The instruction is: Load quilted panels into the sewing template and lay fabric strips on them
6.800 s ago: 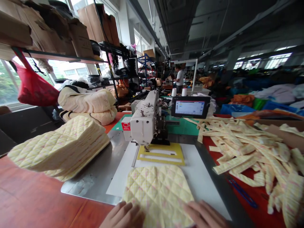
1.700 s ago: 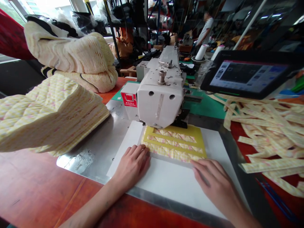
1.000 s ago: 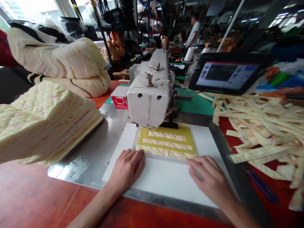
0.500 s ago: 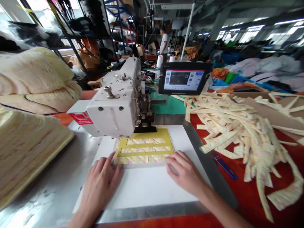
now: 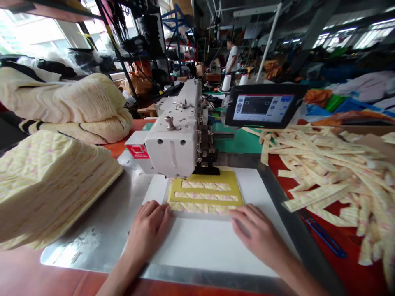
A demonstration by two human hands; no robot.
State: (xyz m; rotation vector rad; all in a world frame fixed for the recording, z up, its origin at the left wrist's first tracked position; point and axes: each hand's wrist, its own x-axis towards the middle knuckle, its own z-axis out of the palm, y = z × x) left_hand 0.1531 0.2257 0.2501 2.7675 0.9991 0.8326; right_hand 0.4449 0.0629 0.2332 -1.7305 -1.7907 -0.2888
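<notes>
Quilted fabric with a pale yellow and pink pattern (image 5: 197, 206) lies under a mustard-yellow slotted template (image 5: 203, 190) on a white board. Both are partly beneath the head of the white sewing machine (image 5: 173, 148). My left hand (image 5: 150, 226) rests by the template's near left corner, fingers lying forward and thumb apart. At the near right corner, the fingertips of my right hand (image 5: 257, 228) touch the fabric edge, thumb spread from the fingers. Neither hand visibly grips anything. The underside of the fingertips is hidden.
A thick stack of quilted fabric (image 5: 61, 181) stands at left, with a folded pile (image 5: 83, 100) behind it. Cut fabric strips (image 5: 327, 164) heap up at right near blue thread snips (image 5: 325, 236). A control screen (image 5: 265, 106) stands behind the machine. A person (image 5: 232, 57) is in the background.
The view has swung left, so everything sits further right in the picture. Both hands stay at the near corners of the template, and the template looks unmoved under the machine.
</notes>
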